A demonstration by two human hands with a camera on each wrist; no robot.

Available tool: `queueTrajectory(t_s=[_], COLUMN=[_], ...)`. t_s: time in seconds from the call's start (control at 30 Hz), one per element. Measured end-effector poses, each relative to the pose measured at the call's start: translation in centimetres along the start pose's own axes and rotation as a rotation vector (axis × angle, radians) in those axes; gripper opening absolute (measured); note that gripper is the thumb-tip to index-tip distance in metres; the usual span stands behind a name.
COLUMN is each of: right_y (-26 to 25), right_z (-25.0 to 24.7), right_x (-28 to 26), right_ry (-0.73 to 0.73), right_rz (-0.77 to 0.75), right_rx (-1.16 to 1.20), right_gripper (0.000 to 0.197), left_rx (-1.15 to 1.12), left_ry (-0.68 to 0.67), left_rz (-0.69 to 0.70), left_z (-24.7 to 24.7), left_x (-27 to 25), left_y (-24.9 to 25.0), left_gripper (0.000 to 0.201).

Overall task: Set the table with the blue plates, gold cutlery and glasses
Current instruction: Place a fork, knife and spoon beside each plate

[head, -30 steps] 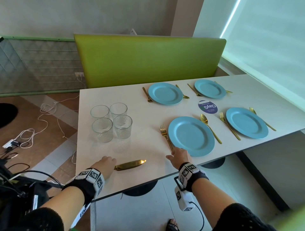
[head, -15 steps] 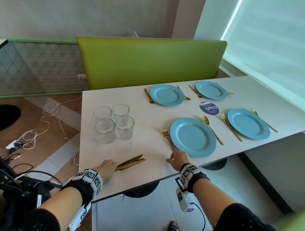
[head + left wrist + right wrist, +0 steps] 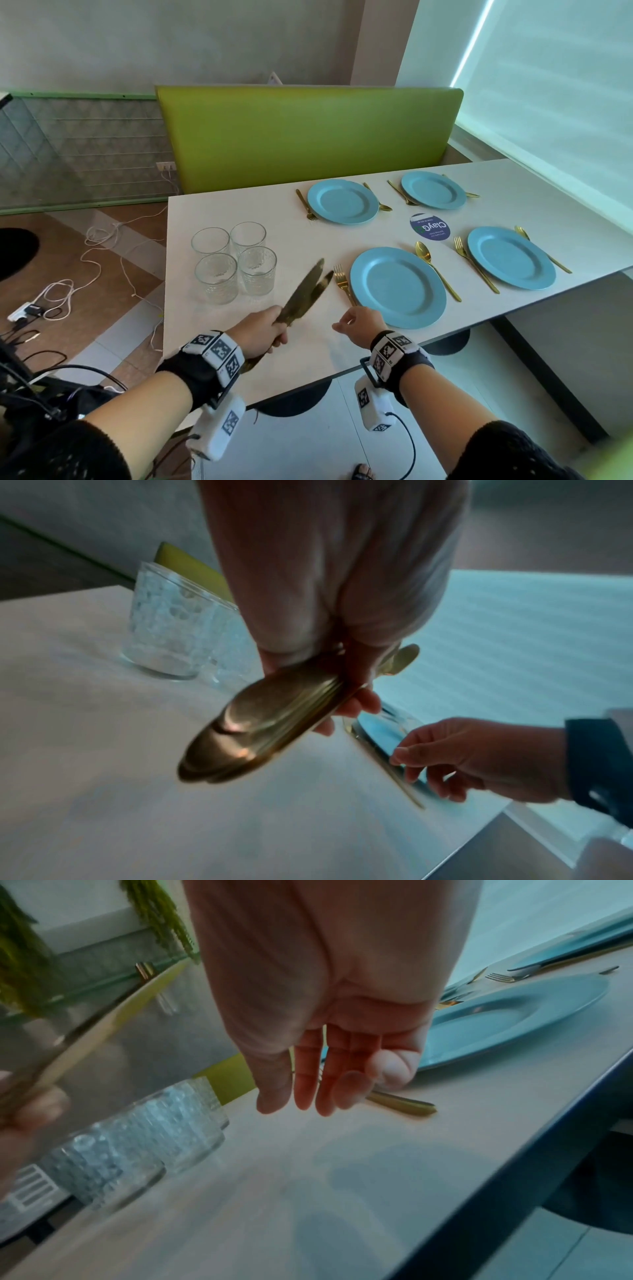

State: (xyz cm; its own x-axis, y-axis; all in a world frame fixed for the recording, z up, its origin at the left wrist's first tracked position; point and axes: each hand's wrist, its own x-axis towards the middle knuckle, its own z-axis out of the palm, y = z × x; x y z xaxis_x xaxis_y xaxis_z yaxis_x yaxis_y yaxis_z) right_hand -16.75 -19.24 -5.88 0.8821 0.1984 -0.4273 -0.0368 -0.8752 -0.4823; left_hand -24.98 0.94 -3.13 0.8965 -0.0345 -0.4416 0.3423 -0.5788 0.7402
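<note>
My left hand (image 3: 263,329) grips a bundle of gold knives (image 3: 306,293) by the handles, blades raised and pointing toward the near blue plate (image 3: 397,286); the handle ends (image 3: 236,731) show close up in the left wrist view. My right hand (image 3: 359,323) hovers open, fingers relaxed, just above the table beside the gold fork (image 3: 344,284) left of that plate. Several blue plates lie set, each with a fork and spoon. Several clear glasses (image 3: 236,262) stand grouped at the table's left.
A white table (image 3: 239,205) with a green padded bench back (image 3: 308,137) behind it. A round dark sticker (image 3: 430,227) lies between the plates. Cables and a power strip (image 3: 27,310) lie on the floor at left. A window blind runs along the right.
My left hand has picked the gold knives up off the table edge and swung them up toward the plate. My right hand has lifted off the fork handle and drifted left.
</note>
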Motion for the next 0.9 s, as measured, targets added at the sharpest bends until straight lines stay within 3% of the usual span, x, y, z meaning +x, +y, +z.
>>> queueTrajectory(t_s=[0.13,0.3,0.4,0.5,0.9], right_y=[-1.5,-3.5,-4.3,-4.8,-5.4], right_z=[-0.5,-0.7,-0.3,0.2,1.1], right_x=[-0.3,-1.4,-1.7,-1.7,-1.5], right_ry=[-0.054,-0.195,-0.238,-0.234,-0.201], right_rz=[-0.031,-0.091,-0.097,-0.115,-0.025], right_rx=[0.107,0.33,0.436,0.501,0.641], right_gripper=[0.02,0.034,0.03,0.021,0.024], left_rx=[-0.213,-0.372,-0.428,-0.437,-0.579], left_ry=[0.064,0.128,0.151,0.142,0.149], left_rz=[-0.027,-0.085,-0.115,-0.134,-0.157], left_z=[0.1,0.6,1.0,1.4,2.1], left_x=[0.6,1.3,1.6,2.0,2.2], left_y=[2.1,2.9,2.9,2.7,2.3], left_gripper=[0.019,0.019,0.02,0.026,0.027])
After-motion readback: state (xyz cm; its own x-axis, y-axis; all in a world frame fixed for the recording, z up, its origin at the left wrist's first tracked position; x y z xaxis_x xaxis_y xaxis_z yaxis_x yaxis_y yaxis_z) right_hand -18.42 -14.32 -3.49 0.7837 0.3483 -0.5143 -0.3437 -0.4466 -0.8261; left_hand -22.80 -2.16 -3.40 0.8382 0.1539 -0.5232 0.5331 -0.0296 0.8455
